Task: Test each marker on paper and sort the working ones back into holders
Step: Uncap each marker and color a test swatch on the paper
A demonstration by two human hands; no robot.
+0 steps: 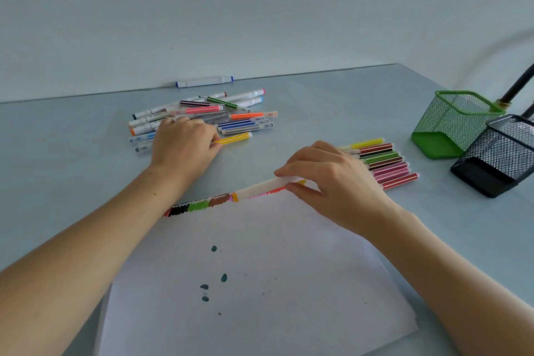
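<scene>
Here, left hand pinches yellow marker; right hand grips white marker.

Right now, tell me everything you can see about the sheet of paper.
The sheet of paper is white and lies flat on the grey table, turned at an angle. A row of scribbled colour patches runs along its far edge: black, green, brown, pink, red. A few dark teal blots sit near its middle. The right hand holds a white marker over that far edge.
</scene>
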